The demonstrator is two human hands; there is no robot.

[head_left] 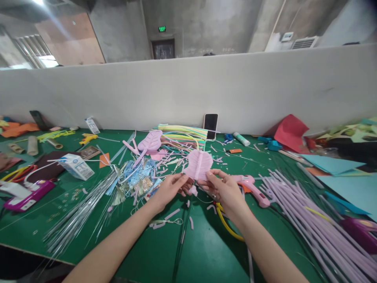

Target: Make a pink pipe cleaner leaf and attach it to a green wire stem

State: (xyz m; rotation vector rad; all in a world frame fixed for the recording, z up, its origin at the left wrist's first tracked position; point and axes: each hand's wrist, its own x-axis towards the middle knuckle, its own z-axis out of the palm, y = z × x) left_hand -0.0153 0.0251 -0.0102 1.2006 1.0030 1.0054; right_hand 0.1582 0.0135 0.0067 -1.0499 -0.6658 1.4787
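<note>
A lilac pipe-cleaner leaf (198, 164) with a raised middle rib is held up over the table between both hands. The fingers of my left hand (173, 187) pinch its lower left edge. My right hand (225, 190) grips the lower right edge between thumb and fingers. A small lilac tuft (193, 191) shows at the leaf's base, between the hands. Just right of my right hand lies a pink glue gun (256, 190). A similar lilac leaf (150, 141) rests farther back on the left.
Lilac pipe cleaners (312, 220) fan out at the right, and metal wires (82, 212) at the left. Trimmed bits and blue tassels (137, 173) clutter the middle. A phone (211, 125) leans on the partition (188, 90). A carton (77, 167) stands near a purple power strip (29, 196).
</note>
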